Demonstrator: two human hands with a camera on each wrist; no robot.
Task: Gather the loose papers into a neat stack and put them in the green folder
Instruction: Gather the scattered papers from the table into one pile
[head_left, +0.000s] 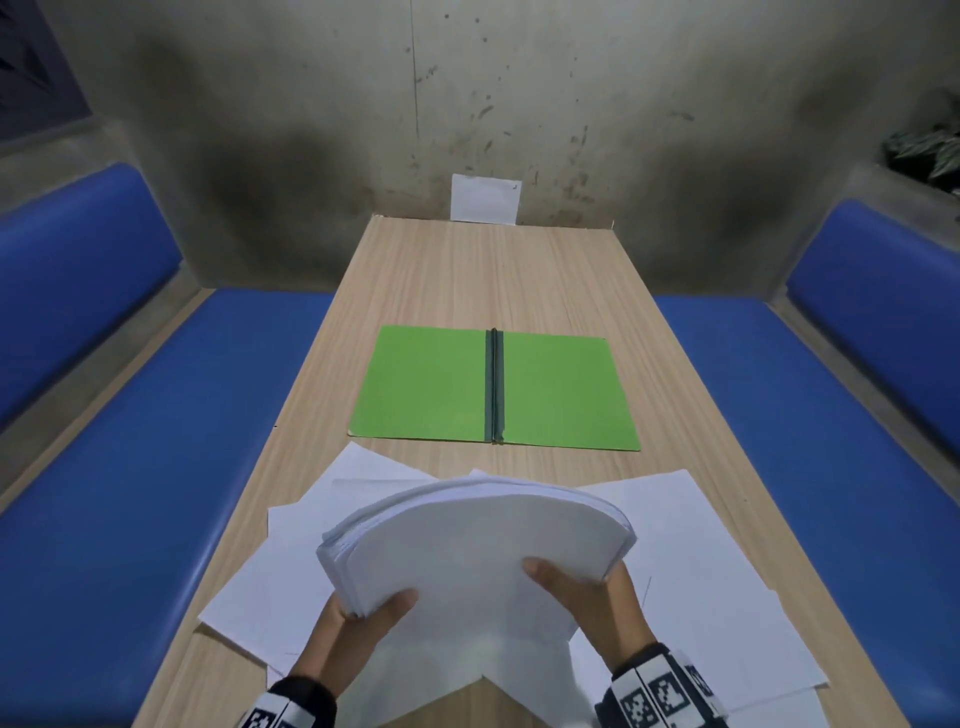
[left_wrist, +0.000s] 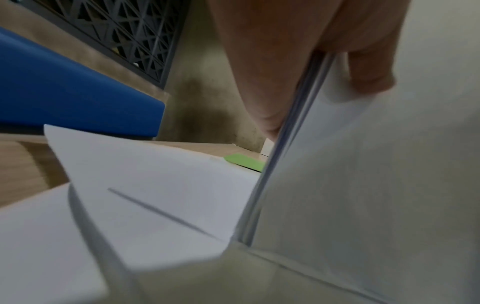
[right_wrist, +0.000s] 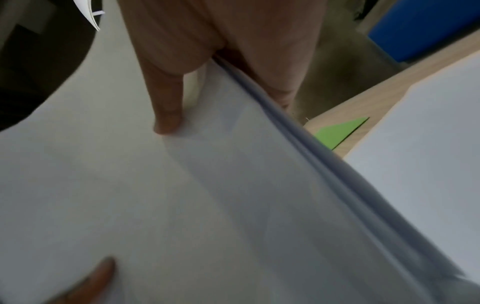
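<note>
I hold a thick stack of white papers upright above the near end of the table, its top bowed into an arch. My left hand grips its left edge, thumb on the front sheet. My right hand grips the right edge the same way. The stack's edge runs past the left fingers, and the right thumb presses the front sheet. The green folder lies open and flat mid-table, beyond the stack, dark spine in the centre. Several loose sheets lie spread under the stack.
The wooden table runs away from me to a stained concrete wall, where a small white card leans. Blue padded benches flank both long sides. Loose sheets overhang the near left edge.
</note>
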